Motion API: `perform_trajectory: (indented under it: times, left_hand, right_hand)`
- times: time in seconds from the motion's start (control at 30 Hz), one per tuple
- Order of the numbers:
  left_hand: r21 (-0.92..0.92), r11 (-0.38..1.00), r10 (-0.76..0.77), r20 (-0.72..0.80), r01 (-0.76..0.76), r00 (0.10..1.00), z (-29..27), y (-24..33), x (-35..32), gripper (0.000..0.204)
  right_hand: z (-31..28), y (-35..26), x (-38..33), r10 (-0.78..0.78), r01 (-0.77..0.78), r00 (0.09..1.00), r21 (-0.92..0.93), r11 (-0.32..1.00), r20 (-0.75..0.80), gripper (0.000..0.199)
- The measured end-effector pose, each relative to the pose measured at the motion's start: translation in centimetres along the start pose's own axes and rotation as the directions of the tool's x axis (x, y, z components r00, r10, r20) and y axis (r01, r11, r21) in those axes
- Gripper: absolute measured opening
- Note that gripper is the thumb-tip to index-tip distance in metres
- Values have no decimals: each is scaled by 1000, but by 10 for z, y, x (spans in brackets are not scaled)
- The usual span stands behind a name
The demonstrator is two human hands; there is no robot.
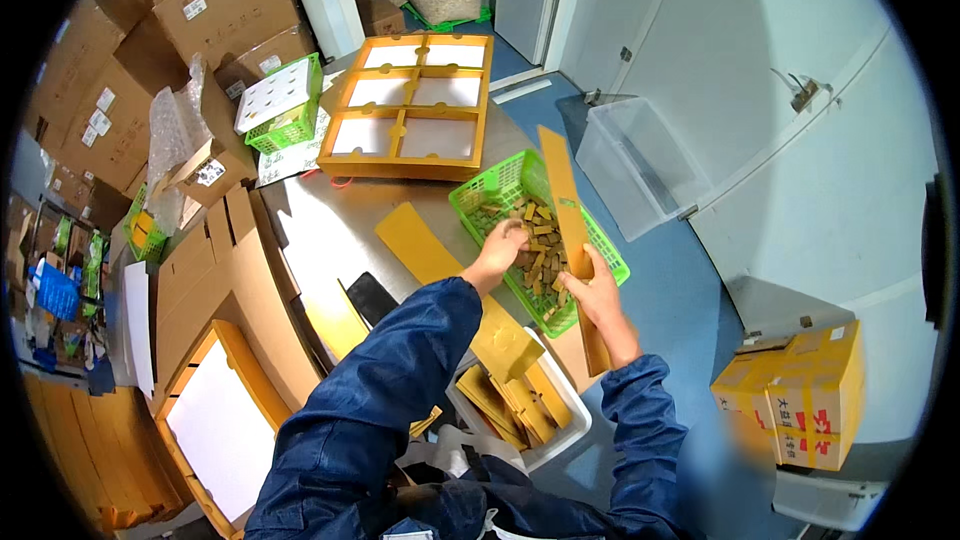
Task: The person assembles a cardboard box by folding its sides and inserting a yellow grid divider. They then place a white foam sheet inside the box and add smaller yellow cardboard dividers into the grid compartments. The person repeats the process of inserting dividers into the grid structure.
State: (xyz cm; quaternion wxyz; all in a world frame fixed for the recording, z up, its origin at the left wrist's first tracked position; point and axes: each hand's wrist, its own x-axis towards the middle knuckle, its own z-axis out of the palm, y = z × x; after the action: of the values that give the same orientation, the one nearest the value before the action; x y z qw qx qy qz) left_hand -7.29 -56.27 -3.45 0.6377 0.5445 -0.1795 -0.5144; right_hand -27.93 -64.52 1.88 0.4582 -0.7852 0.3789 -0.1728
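Observation:
My right hand (600,302) is closed on a long gold cardboard strip (562,175) with a small slot in it. The strip stands on edge, slanting across the right part of a green plastic basket (615,262). Inside the basket lie many small gold-brown rectangular pieces (541,245). My left hand (497,252) reaches over these pieces with its fingers curled in. What its fingertips hold, if anything, is hidden. Beneath my left forearm, a flat gold strip (418,242) lies on the metal table. More gold strips (520,408) fill a white tub (574,430) near my body.
A gold box with white-bottomed compartments (405,100) sits at the table's far end. Left of it is a green basket with a white perforated sheet (280,100). A clear bin (635,165) and a taped carton (795,395) stand to the right. Cardboard boxes (230,0) pile up far left.

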Motion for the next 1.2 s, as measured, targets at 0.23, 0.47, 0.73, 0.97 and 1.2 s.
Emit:
perform_trajectory:
  times: [0.23,0.47,0.73,0.97,1.2]
  left_hand:
    - [-256,964,-26,178,72,984,27,24,-76,62]
    - [-495,866,5,138,65,990,-31,-7,-134,60]
    - [-154,952,140,-548,-264,825,-60,-10,-167,67]
    - [-292,902,147,-484,-318,862,-56,33,-249,41]
    - [-361,860,113,-556,-361,823,-33,19,-340,43]
  right_hand:
    - [25,-40,-36,-125,45,948,267,963,292,74]
    - [61,-41,-50,-141,-177,868,563,807,475,78]
    - [52,-88,-56,-536,581,813,-261,771,226,80]
    - [61,-125,-100,-648,772,626,-229,593,433,93]
    - [138,-179,-147,-667,799,587,-198,567,459,103]
